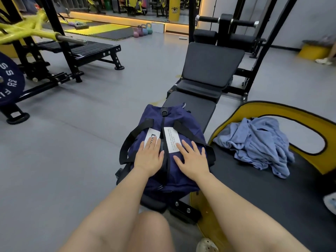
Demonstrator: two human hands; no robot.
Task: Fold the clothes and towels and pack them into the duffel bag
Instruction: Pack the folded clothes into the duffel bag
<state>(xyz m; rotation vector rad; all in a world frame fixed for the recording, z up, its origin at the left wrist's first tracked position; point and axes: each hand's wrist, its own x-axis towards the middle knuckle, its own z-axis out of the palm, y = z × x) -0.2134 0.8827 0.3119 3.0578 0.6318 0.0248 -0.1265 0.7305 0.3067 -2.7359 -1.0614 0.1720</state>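
Observation:
A navy duffel bag [177,176] with black straps and white labels lies on the near end of a black gym bench [196,106]. Its top zipper runs down the middle and looks closed. My left hand [150,156] lies flat on the bag left of the zipper, fingers straight. To the right of the zipper, my right hand [192,159] presses flat with spread fingers. A crumpled light-blue towel or garment [254,144] sits unfolded on a black and yellow pad [269,188] to the right of the bag.
A weight machine with a blue plate [9,79] and a black platform [78,50] stands at left. Behind the bench rises another black machine [227,31]. Kettlebells [142,30] line the far mat. Grey floor spreads left of the bench. My knee [151,231] is below.

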